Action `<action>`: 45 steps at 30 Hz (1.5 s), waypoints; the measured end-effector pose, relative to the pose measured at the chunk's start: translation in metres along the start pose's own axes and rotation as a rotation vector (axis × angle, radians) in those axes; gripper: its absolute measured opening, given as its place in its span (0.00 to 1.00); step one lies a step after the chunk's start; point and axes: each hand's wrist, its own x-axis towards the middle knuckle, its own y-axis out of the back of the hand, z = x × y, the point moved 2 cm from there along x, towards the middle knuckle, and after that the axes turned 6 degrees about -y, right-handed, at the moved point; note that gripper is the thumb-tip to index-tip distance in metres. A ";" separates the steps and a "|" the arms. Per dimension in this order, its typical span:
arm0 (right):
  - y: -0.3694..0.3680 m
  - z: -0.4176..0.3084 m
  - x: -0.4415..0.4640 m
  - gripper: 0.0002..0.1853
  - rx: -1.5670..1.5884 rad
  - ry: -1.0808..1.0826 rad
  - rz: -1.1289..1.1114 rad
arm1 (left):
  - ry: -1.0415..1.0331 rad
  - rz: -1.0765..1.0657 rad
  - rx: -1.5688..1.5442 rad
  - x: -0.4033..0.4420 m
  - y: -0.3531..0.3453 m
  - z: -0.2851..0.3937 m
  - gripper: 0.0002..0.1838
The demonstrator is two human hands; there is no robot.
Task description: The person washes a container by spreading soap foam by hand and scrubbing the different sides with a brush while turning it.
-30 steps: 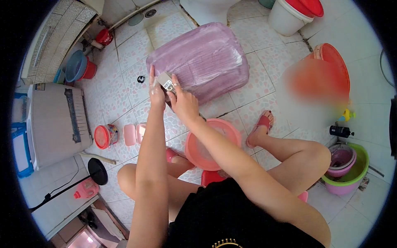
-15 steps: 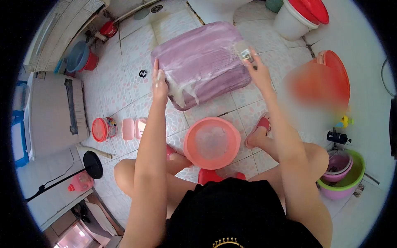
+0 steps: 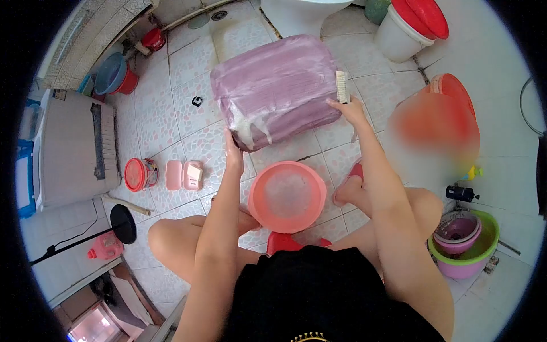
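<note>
Brush point(image 3: 342, 86), held in the right hand point(image 3: 352, 110), now shows its bristles at the right edge of the purple case point(image 3: 273, 82); they apparently do no work on its surface. Earlier, its labelled back faced up there. Left hand point(image 3: 233, 155) has moved down the left side to the near corner; its grip cannot be determined. Case lies on the tiled floor point(image 3: 185, 117), streaked with lather point(image 3: 245, 129).

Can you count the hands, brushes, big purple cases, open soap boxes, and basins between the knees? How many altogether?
Hands: 2 (left hand, right hand)
Brush: 1
Purple case: 1
Soap box: 1
Basin: 1
Total: 6
</note>
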 end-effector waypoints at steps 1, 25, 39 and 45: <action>0.000 0.004 0.003 0.36 0.032 -0.015 -0.004 | -0.006 -0.037 -0.031 0.003 0.003 -0.005 0.50; -0.012 -0.044 -0.024 0.38 -0.237 0.147 0.247 | -0.834 0.346 0.797 -0.033 -0.034 0.079 0.26; -0.025 -0.012 -0.021 0.42 -0.269 0.136 0.426 | -1.273 -0.291 1.390 -0.019 -0.108 0.044 0.38; -0.023 -0.027 -0.031 0.41 -0.211 0.114 0.336 | -1.203 -0.200 1.469 -0.001 -0.048 0.085 0.35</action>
